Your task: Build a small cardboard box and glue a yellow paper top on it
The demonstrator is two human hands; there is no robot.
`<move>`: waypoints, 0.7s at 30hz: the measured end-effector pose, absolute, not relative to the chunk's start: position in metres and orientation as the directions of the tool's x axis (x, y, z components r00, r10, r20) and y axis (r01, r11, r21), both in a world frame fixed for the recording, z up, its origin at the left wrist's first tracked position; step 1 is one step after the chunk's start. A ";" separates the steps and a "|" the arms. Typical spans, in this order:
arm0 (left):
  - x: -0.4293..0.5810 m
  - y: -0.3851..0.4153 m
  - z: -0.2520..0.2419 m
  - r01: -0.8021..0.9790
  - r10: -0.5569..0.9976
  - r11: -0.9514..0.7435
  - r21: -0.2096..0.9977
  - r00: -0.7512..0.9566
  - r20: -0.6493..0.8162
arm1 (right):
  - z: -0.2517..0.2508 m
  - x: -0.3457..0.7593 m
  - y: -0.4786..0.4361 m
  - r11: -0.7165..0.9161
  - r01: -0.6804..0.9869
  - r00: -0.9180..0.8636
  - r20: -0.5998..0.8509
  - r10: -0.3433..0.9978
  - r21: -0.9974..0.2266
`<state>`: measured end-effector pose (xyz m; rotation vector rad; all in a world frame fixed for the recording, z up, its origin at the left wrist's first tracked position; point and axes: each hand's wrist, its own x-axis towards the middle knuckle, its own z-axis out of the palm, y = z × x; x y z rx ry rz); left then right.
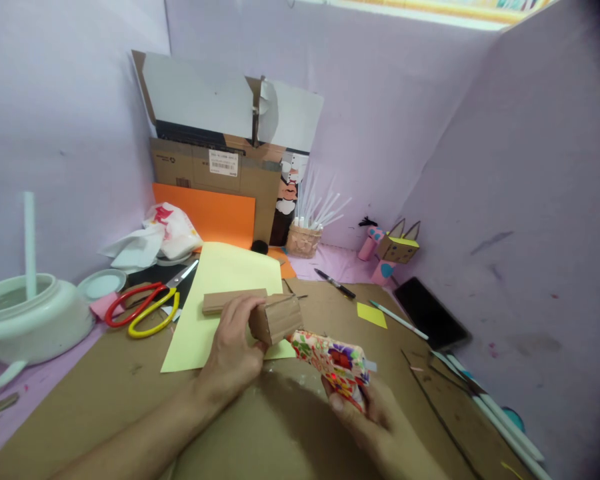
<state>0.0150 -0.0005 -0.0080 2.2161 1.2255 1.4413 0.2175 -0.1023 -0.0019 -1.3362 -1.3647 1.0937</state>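
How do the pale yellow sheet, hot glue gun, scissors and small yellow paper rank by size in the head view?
1. Pale yellow sheet
2. Hot glue gun and scissors, too alike to rank
3. Small yellow paper

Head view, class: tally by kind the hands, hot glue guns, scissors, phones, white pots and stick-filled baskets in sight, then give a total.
Hands: 2 (left hand, right hand)
Hot glue gun: 1
Scissors: 1 pair
Phone: 1
White pot: 1
Stick-filled basket: 1
Total: 7
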 end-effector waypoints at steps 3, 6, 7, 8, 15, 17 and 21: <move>0.017 -0.001 -0.008 0.518 0.742 -0.628 0.581 0.176 0.647 | 0.000 0.221 -0.104 0.004 0.247 -0.044 -0.007 0.999 -0.969; 0.018 -0.001 -0.008 0.519 0.745 -0.626 0.582 0.179 0.642 | -0.002 0.222 -0.105 -0.009 0.205 -0.044 -0.019 0.999 -0.979; 0.019 -0.001 -0.008 0.519 0.747 -0.625 0.583 0.181 0.640 | -0.004 0.221 -0.106 -0.017 0.181 -0.039 -0.025 0.999 -0.983; 0.019 -0.002 -0.008 0.520 0.747 -0.625 0.583 0.181 0.640 | -0.005 0.220 -0.106 -0.027 0.164 -0.028 -0.032 0.999 -0.986; 0.021 -0.004 -0.005 0.518 0.752 -0.627 0.582 0.208 0.625 | -0.008 0.212 -0.110 -0.035 0.095 0.075 -0.028 0.997 -0.995; 0.021 -0.005 -0.005 0.507 0.746 -0.639 0.578 0.225 0.627 | -0.007 0.211 -0.110 -0.041 0.098 0.071 -0.034 0.997 -0.994; 0.020 -0.007 -0.007 0.480 0.712 -0.683 0.550 0.272 0.648 | -0.003 0.211 -0.110 -0.049 0.049 0.047 -0.047 0.998 -0.998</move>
